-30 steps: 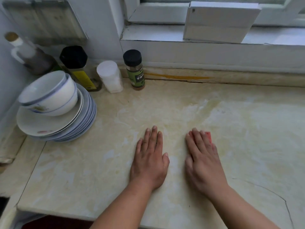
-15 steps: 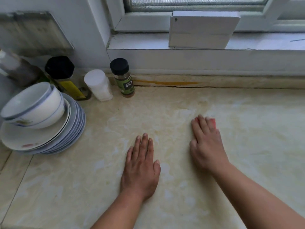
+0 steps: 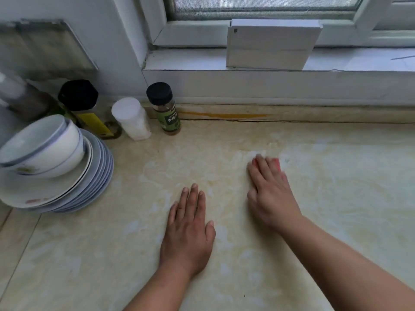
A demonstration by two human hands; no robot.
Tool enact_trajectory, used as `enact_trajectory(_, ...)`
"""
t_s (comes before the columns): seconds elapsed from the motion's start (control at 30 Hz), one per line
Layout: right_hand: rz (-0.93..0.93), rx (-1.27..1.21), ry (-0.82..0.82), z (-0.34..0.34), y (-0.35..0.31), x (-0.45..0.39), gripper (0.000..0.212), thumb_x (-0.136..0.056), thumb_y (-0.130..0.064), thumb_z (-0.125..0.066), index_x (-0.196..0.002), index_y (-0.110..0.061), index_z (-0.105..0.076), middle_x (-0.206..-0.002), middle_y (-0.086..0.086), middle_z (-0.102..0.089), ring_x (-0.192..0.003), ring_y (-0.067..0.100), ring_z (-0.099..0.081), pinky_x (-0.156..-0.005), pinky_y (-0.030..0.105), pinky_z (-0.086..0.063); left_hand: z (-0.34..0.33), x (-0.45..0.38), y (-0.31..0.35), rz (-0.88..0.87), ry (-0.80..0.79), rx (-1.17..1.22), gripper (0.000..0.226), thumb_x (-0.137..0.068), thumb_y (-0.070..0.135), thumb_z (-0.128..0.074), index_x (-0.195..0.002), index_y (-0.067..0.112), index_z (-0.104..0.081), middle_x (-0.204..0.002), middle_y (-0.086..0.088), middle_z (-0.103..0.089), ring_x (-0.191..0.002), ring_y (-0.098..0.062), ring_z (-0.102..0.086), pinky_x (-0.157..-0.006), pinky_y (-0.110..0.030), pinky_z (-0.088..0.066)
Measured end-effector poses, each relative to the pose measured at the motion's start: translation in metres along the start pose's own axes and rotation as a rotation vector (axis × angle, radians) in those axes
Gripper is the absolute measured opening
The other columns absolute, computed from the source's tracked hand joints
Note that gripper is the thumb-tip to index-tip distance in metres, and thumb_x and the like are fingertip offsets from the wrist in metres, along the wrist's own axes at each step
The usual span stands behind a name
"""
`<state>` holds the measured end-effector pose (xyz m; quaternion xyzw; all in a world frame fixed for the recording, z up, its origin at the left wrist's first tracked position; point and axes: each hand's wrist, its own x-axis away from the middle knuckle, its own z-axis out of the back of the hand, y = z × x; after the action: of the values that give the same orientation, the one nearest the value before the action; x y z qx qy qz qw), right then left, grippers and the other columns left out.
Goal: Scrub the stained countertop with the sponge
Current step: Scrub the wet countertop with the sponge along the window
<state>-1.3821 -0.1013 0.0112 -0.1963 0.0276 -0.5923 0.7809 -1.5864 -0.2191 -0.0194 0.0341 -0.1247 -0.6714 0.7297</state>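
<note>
The beige marbled countertop (image 3: 336,198) fills the view, with pale smears across its middle. My right hand (image 3: 270,191) presses flat on a red sponge (image 3: 276,163); only the sponge's far corner shows past my fingertips, the rest is hidden under the palm. The hand is slightly blurred. My left hand (image 3: 187,230) lies flat on the counter, palm down, fingers together, a little nearer to me and to the left of the right hand, holding nothing.
A stack of plates (image 3: 89,185) with white bowls (image 3: 42,147) stands at the left. Behind it are dark bottles (image 3: 78,97), a white jar (image 3: 131,118) and a spice jar (image 3: 164,108) by the wall. A white box (image 3: 269,44) rests on the window sill.
My right hand has pushed the sponge away from me, toward the back wall. The left hand has stayed flat in place. The view has tilted up toward the window.
</note>
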Motion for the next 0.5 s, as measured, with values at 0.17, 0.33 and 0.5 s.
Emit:
enact_trajectory(0.17,-0.096,0.065,0.062,0.010,0.041,-0.012,0.070,-0.092,-0.038,-0.030,-0.160,-0.024,-0.017,-0.170,0.001,-0.001,-0.155,0.026,0.003,-0.124,0.049,-0.014,0.001,0.000,0.000,0.002,-0.018,-0.027,0.075,-0.099,0.045,-0.032,-0.166,0.014,-0.022,-0.176,-0.002,-0.005,-0.162,-0.020,-0.003,-0.126,-0.038,-0.001)
enact_trajectory(0.33,-0.166,0.100,0.081,0.048,0.097,-0.087,0.072,-0.082,-0.042,-0.028,-0.151,-0.019,-0.035,-0.165,0.009,-0.020,-0.149,0.032,-0.015,-0.120,0.052,-0.022,0.006,0.000,0.002,0.004,-0.003,-0.006,0.077,-0.097,0.050,-0.014,-0.167,0.021,0.000,-0.174,0.006,0.018,-0.158,-0.010,0.022,-0.123,-0.030,0.018)
enact_trajectory(0.5,-0.061,0.111,0.073,0.025,0.094,-0.032,0.073,-0.085,-0.044,-0.024,-0.150,-0.017,-0.040,-0.164,0.009,-0.025,-0.150,0.035,-0.017,-0.121,0.053,-0.021,0.011,0.000,0.005,0.016,-0.023,-0.004,0.079,-0.094,0.052,-0.007,-0.166,0.023,0.007,-0.172,0.007,0.025,-0.156,-0.009,0.028,-0.121,-0.028,0.022)
